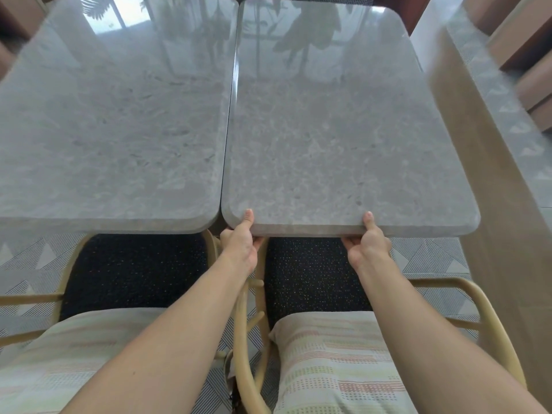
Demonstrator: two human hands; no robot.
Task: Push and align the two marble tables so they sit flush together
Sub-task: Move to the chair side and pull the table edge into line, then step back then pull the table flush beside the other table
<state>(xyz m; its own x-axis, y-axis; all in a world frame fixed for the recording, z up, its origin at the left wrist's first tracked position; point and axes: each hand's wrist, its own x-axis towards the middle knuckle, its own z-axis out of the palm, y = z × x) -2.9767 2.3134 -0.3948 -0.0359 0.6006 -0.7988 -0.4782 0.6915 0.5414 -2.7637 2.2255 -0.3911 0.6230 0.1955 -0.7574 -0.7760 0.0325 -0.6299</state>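
Two marble tables are shown side by side, long edges running away from the viewer. The left table [113, 121] and right table [337, 138] are sep. by only a thin dark seam; whether the edges touch along the full length cannot be told. At the near end the rounded corners leave a small notch, and the right table's near edge sits slightly closer to the viewer than the left's, so front edges appear not quite level.

The right table is gripped at its near edge by both hands. The left hand [242, 243] is placed near the seam-side corner, the right hand [369, 246] approx. mid-edge; each thumb is laid on top, and the fingers [348, 242] are curled beneath the slab, clamped on the table edge.

Status (judged): sideways closing is largely done; what is left is a small fwd/back nudge to level the near edges, plus final closing of the seam. Two cushioned chairs [322, 282] are seen tucked below.
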